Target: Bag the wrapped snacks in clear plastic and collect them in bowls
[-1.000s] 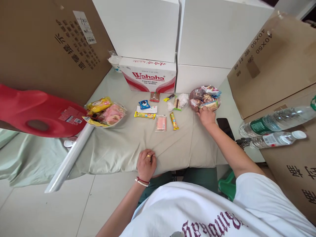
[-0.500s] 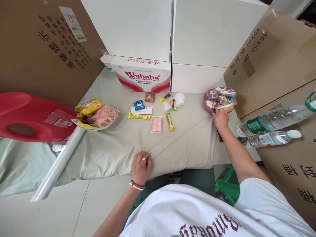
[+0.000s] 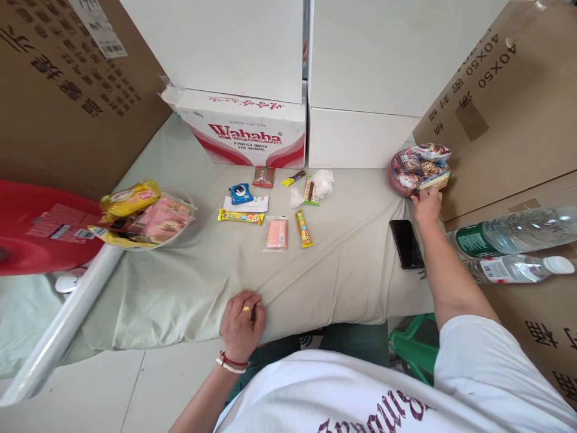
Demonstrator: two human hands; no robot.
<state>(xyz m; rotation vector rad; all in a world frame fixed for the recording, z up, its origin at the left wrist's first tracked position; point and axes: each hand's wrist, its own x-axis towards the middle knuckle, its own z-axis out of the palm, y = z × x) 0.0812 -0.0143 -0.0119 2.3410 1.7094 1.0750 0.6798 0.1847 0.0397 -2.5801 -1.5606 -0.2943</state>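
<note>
My right hand [image 3: 427, 206] grips the near rim of a reddish-brown bowl [image 3: 397, 180] at the right, its fingertips partly hidden. Packaged snacks fill that bowl, among them a dark cocoa packet [image 3: 409, 163]. My left hand [image 3: 242, 322] rests with curled fingers at the front of the cloth-covered table [image 3: 180, 300]. Between the hands and the boxes lie a pink wafer packet [image 3: 276, 233], two yellow snack sticks, one of them upright in view [image 3: 303, 228], a blue packet [image 3: 241, 193], a brown packet [image 3: 263, 176] and a chocolate bar [image 3: 311, 190].
A second bowl [image 3: 187, 222] of snacks stands at the left, beside a red plastic object [image 3: 27, 204] and a clear roll [image 3: 67, 325]. A black phone [image 3: 406, 243] and bottles [image 3: 518, 231] are near my right arm. A Wahaba-like printed box [image 3: 243, 135] stands behind.
The bowl at the right has moved rightward with my right hand on it, and the phone shows fully. My left hand stays curled on the table. The whole view has shifted slightly.
</note>
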